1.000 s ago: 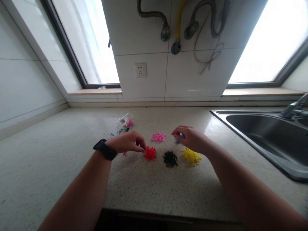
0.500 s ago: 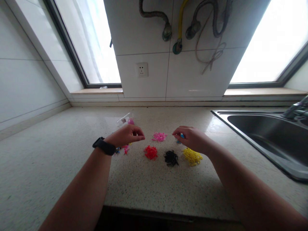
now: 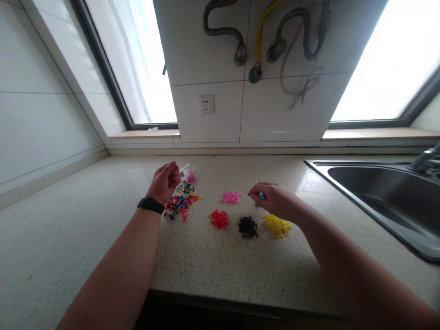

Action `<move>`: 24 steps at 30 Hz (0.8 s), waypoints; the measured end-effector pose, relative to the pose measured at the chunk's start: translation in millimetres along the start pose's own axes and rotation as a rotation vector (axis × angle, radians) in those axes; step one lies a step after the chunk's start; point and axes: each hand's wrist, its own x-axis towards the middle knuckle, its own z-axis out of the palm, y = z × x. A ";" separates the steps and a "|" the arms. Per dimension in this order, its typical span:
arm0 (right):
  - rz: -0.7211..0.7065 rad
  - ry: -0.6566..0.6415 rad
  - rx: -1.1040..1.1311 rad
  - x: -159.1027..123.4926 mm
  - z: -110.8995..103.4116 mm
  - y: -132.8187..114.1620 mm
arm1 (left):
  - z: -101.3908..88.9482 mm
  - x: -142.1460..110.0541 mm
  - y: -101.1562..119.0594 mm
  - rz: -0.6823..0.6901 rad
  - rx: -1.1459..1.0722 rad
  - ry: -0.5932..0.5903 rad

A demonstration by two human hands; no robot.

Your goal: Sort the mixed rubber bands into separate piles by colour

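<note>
Left hand [image 3: 166, 182] moved left, by mixed bands [image 3: 181, 201]. It and right hand [image 3: 273, 198] curl; can't tell if pinching. Bands seem light, bendy: pinch ends.

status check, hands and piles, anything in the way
Left hand curled near mixed pile, grip unclear. Right hand partly hides blue pile. Pink pile in full view.

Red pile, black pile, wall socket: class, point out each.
Red pile [image 3: 219, 219], head view: middle of the heap.
Black pile [image 3: 247, 227], head view: middle of the heap.
Wall socket [image 3: 206, 104], head view: centre of the faceplate.
</note>
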 end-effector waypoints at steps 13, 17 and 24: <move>-0.161 0.000 0.135 37.1 3.5 -61.1 | 12.4 -8.8 0.8 -0.029 -0.074 -0.082; -0.261 -0.115 0.000 70.1 18.5 -92.7 | 12.8 -8.6 0.8 -0.022 -0.060 -0.085; -0.220 -0.279 -0.135 116.7 57.5 -125.0 | 9.9 -5.9 0.2 -0.038 -0.075 -0.059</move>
